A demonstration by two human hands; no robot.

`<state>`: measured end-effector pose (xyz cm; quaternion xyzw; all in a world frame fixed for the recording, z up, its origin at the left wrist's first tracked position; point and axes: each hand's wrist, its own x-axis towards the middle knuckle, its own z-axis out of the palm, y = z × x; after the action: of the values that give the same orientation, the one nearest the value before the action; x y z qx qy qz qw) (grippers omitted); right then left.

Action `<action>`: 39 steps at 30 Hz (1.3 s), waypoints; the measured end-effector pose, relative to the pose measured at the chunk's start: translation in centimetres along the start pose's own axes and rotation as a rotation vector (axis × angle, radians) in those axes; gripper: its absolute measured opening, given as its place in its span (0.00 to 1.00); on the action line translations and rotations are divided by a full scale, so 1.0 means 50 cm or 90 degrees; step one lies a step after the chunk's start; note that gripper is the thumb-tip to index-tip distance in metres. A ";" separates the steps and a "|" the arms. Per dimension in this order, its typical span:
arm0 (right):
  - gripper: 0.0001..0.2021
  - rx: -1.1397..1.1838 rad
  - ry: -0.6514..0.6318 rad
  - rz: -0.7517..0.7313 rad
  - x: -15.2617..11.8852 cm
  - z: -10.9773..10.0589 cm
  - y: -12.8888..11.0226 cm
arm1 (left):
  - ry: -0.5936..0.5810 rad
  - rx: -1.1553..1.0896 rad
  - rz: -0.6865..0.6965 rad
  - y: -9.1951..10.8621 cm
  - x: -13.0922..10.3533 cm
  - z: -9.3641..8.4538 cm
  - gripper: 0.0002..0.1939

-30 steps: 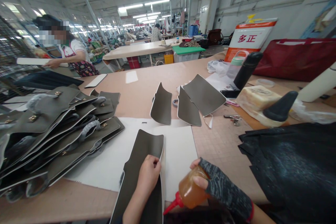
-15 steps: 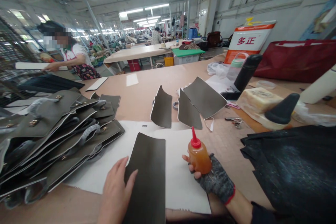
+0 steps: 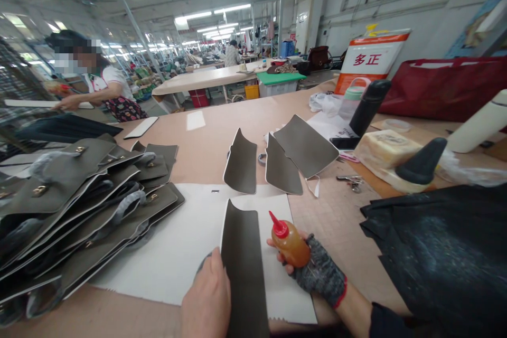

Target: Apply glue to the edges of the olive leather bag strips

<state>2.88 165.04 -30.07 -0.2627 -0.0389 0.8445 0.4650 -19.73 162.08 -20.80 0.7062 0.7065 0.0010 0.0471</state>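
My left hand (image 3: 208, 303) grips the left edge of a long dark grey leather panel (image 3: 243, 261) and lifts that edge, so the panel curls up over the white sheet (image 3: 178, 248). My right hand (image 3: 312, 272), in a grey fingerless glove, holds an amber glue bottle (image 3: 291, 244) with a red nozzle pointing up and left, just right of the panel. Three similar grey panels (image 3: 277, 161) stand curved farther back on the table.
A pile of grey bag pieces with brass clasps (image 3: 75, 206) fills the left. Black fabric (image 3: 439, 253) lies at right. A black bottle (image 3: 366, 108), a yellowish block (image 3: 386, 150), a black cone (image 3: 422, 161) and scissors (image 3: 350, 180) sit beyond. Another person (image 3: 99, 92) works at back left.
The glue bottle swung from nozzle-down to nozzle-up and settled right of the panel. My left hand slid to the panel's left edge and raised it from flat.
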 end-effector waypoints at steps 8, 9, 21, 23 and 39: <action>0.23 0.028 -0.053 -0.011 -0.002 -0.009 -0.005 | 0.066 0.052 -0.007 -0.035 -0.005 -0.011 0.18; 0.22 0.032 -0.054 -0.015 -0.002 -0.009 -0.005 | 0.063 0.070 -0.026 -0.043 -0.005 -0.017 0.18; 0.22 0.041 -0.028 -0.023 -0.009 -0.003 0.000 | -0.039 0.103 -0.028 0.007 0.024 0.020 0.25; 0.22 0.041 -0.019 -0.023 -0.008 -0.004 0.001 | -0.034 0.086 -0.037 0.001 0.028 0.018 0.24; 0.21 0.026 -0.005 -0.036 -0.019 0.000 0.004 | 0.032 0.137 0.007 0.015 0.023 0.091 0.32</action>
<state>3.14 164.18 -29.74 -0.2485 -0.0309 0.8328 0.4936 -18.68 162.94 -25.34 0.7105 0.6998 -0.0571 -0.0465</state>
